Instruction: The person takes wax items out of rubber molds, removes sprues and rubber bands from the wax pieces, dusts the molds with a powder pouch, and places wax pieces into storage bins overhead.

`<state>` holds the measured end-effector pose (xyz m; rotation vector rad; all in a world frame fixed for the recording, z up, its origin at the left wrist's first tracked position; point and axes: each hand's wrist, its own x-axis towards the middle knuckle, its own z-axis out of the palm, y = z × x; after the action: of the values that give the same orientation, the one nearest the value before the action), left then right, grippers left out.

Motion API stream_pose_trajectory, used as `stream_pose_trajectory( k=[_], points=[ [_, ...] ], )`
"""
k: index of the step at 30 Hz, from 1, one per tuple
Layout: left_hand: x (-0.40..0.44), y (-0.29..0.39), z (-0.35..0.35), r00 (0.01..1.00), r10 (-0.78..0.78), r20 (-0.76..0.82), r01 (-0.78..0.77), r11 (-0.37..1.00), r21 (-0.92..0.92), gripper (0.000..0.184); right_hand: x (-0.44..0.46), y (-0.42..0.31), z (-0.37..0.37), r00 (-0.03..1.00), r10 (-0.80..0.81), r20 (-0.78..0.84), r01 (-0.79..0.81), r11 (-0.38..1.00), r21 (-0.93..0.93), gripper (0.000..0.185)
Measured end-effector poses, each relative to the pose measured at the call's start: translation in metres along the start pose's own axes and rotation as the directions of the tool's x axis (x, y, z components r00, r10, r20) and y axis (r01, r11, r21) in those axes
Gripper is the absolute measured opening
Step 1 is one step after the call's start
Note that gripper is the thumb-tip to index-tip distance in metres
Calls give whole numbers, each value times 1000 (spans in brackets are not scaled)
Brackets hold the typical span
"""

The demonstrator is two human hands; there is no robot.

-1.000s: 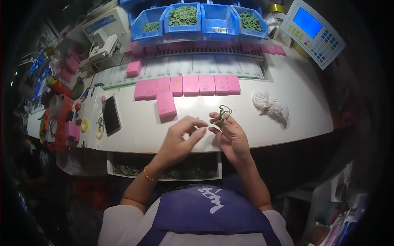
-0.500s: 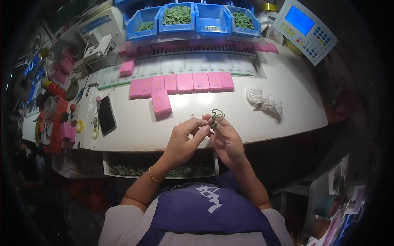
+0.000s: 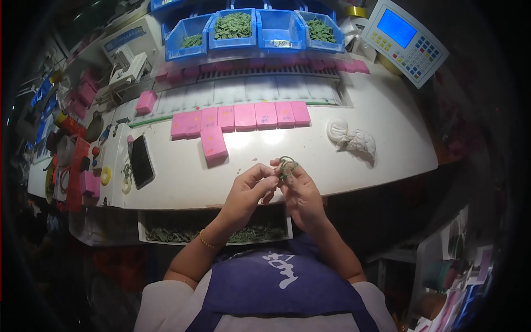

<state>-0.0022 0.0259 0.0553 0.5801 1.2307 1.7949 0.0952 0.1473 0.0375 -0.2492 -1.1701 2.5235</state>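
Observation:
Over the front of the white table, my right hand (image 3: 304, 198) pinches a thin green looped piece (image 3: 296, 164), its rings standing up above the fingertips. My left hand (image 3: 243, 192) is closed, with thumb and fingertips together at the left side of that piece. The fingers hide the piece's lower part, so its exact shape cannot be told. Beyond the hands lies a row of pink blocks (image 3: 244, 117), several bearing handwritten marks. One pink block (image 3: 213, 145) juts out from the row toward me.
Blue bins (image 3: 188, 53) at the back hold small green pieces. A phone (image 3: 141, 161) lies at left, a white cloth bundle (image 3: 354, 139) at right. A keypad device with blue screen (image 3: 406, 43) stands back right. Below the table edge, an open drawer (image 3: 215, 243) contains green bits.
The green looped piece has turned in my fingers and its loops now show wider. Both hands stay close together. The view has shifted slightly.

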Motion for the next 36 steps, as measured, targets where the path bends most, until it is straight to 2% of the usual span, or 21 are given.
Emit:
stream_pose_trajectory(
  k=[2, 5, 6, 8, 9, 11, 12, 14, 17, 20, 21, 24, 25, 29, 32, 33, 36],
  points=[
    [-2, 0, -1, 1000, 12, -13, -11, 999, 47, 11, -1, 4, 2, 998, -47, -48, 44, 997, -70, 22],
    [-3, -3, 9, 978, 180, -103, -163, 974, 159, 10, -4, 13, 4, 988, -123, -98, 107, 983, -152, 18],
    [-3, -5, 12, 944, 307, -120, -251, 906, 342, 11, -4, 15, 5, 983, -149, -110, 129, 976, -176, 17],
    [-3, -11, 13, 836, 543, -81, -359, 653, 667, 12, -6, 14, 10, 975, -202, -97, 175, 955, -239, 14],
    [-1, -14, 11, 790, 611, -46, -374, 540, 755, 12, -6, 14, 12, 970, -228, -89, 197, 942, -270, 13],
    [2, -20, 7, 691, 721, 53, -365, 285, 886, 12, -3, 17, 11, 907, -418, -52, 332, 784, -524, 14],
    [0, -19, 6, 720, 689, 82, -348, 255, 902, 11, -2, 17, 10, 863, -506, -15, 382, 671, -635, 16],
    [-13, -16, 1, 777, 615, 135, -314, 193, 929, 10, -1, 11, 4, 868, -493, -63, 306, 628, -716, 16],
    [-36, -19, -12, 921, 372, 114, -227, 277, 934, 8, 1, 1, 0, 857, -508, -91, 268, 589, -763, 17],
    [-58, -31, -40, 972, 124, 200, -213, 105, 971, 7, 3, -6, -4, 876, -471, -106, 234, 607, -760, 16],
    [-61, -29, -42, 982, 71, 174, -182, 116, 976, 8, 4, -8, -6, 889, -445, -109, 217, 618, -756, 16],
    [-63, -13, -46, 968, 200, 152, -214, 339, 916, 7, 12, -8, -14, 913, -394, -107, 233, 717, -657, 11],
    [-62, -4, -45, 977, 201, 76, -155, 417, 895, 15, 15, -9, -18, 919, -378, -113, 214, 719, -661, 10],
    [-51, -1, -58, 896, 442, -54, -179, 469, 865, 21, 28, -18, -34, 926, -355, -127, 162, 679, -717, 9],
    [-49, -10, -63, 877, 469, -103, -139, 452, 881, 19, 45, -32, -46, 917, -392, -70, 193, 590, -784, 10],
    [-47, -12, -64, 838, 539, -81, -171, 402, 899, 17, 53, -41, -51, 913, -406, -29, 213, 538, -816, 10],
    [-34, -28, -80, 714, 678, -173, -178, 416, 892, 16, 86, -73, -57, 927, -371, 46, 224, 453, -863, 18]
  ],
)
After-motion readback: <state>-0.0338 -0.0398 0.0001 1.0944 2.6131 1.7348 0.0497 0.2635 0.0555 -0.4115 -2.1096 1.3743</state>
